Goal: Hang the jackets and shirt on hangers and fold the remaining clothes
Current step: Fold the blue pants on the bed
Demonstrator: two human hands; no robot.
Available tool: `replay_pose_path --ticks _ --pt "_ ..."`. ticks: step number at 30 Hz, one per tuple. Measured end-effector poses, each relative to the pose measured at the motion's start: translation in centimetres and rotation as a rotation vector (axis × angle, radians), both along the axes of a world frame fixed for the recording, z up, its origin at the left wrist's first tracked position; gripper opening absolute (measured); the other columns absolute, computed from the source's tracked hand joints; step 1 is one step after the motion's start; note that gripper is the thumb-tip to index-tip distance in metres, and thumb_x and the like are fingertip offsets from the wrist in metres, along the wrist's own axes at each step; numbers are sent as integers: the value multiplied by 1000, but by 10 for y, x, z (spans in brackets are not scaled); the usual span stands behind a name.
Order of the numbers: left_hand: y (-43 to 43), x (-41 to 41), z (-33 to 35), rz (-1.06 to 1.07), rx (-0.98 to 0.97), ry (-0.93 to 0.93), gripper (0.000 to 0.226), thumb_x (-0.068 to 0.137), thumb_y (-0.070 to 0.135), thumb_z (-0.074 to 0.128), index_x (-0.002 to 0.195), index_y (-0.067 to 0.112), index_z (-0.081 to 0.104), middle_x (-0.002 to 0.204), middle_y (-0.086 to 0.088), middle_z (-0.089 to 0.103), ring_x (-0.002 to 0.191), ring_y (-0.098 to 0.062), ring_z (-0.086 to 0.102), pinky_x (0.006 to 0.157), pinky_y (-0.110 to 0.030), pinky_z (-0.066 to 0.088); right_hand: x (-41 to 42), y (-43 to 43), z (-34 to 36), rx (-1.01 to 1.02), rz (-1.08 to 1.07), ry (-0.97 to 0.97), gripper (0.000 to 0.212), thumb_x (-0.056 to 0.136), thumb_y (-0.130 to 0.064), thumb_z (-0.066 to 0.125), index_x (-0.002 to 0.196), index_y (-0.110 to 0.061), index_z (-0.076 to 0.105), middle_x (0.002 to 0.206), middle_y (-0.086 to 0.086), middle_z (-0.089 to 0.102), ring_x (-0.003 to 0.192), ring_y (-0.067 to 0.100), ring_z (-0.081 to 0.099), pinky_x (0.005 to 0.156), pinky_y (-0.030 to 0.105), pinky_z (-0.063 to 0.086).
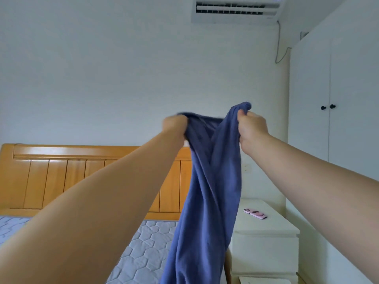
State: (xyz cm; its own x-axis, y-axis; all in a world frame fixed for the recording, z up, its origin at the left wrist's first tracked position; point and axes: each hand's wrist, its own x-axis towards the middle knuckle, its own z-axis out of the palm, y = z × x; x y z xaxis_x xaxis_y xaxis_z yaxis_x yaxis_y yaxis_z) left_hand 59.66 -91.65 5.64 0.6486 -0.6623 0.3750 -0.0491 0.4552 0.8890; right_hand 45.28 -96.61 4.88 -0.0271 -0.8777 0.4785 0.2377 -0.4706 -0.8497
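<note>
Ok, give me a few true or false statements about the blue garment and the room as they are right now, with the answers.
1. The left hand and the right hand both grip the blue garment. True.
2. The garment lies spread flat on the bed. False: it hangs in the air from the two hands, above the mattress.
3. A pink phone lies on the white nightstand. True.
4. The doors of the wardrobe stand open. False: both doors are closed.
5. The garment is already on a hanger. False: no hanger shows; only the hands hold it.
</note>
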Motion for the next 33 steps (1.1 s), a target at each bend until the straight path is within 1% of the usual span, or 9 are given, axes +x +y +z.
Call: replay_pose_path --ticks 2,4,7,9,12,19,24,29,33 --pt "2 20 12 152 -171 18 21 92 1 45 101 8 63 85 -7 55 88 -17 52 67 -26 42 -3 -4 10 -51 -116 -48 38 99 -25 43 62 -16 46 64 1 46 64 18 46 68 28 39" --pt "2 34 16 173 -117 -182 17 87 2 52 82 13 65 76 -5 59 81 -16 55 69 -28 44 -6 -9 18 -79 -164 61 36 98 -18 42 62 -15 44 64 1 45 69 22 47 69 30 37" --pt "0 51 9 279 167 -429 17 88 3 52 91 8 68 85 -14 64 85 -25 61 77 -35 51 -13 -18 23 10 -232 172 28 94 -8 45 66 -12 47 70 5 49 79 24 49 71 30 38" --pt "9 67 9 457 48 -369 23 88 2 50 98 8 70 92 -15 66 89 -26 61 79 -33 50 -22 -21 23 -50 -382 167 32 90 -1 44 61 -11 40 64 4 42 73 23 42 66 26 34" --pt "23 87 3 501 125 -560 17 89 7 53 91 7 70 80 -9 58 78 -19 52 68 -27 39 -32 -20 18 -197 -490 352 38 88 2 42 55 -12 30 57 2 31 57 22 28 48 28 22" --pt "71 101 25 566 124 -694 17 92 13 56 96 13 72 84 -5 61 79 -25 52 69 -29 44 -34 -1 33 -164 -557 401 34 84 0 51 55 -10 36 54 2 33 50 18 32 44 27 20" --pt "109 83 49 680 189 -682 36 94 19 51 59 10 50 56 -5 48 59 -29 50 48 -26 33 -25 34 44 -212 -548 350 30 87 -11 55 57 -11 47 53 2 42 60 25 46 59 29 34" --pt "138 69 81 661 56 -528 23 89 5 47 70 10 60 70 -17 68 73 -34 69 71 -42 58 -23 67 71 -285 -567 203 27 91 -15 50 67 -11 62 67 6 63 70 31 60 76 37 49" --pt "151 64 107 786 -48 -517 29 98 18 42 74 9 55 61 -4 49 63 -26 50 47 -26 33 -28 83 94 -369 -646 144 28 93 -12 43 68 -14 56 69 4 54 70 31 51 79 39 45"
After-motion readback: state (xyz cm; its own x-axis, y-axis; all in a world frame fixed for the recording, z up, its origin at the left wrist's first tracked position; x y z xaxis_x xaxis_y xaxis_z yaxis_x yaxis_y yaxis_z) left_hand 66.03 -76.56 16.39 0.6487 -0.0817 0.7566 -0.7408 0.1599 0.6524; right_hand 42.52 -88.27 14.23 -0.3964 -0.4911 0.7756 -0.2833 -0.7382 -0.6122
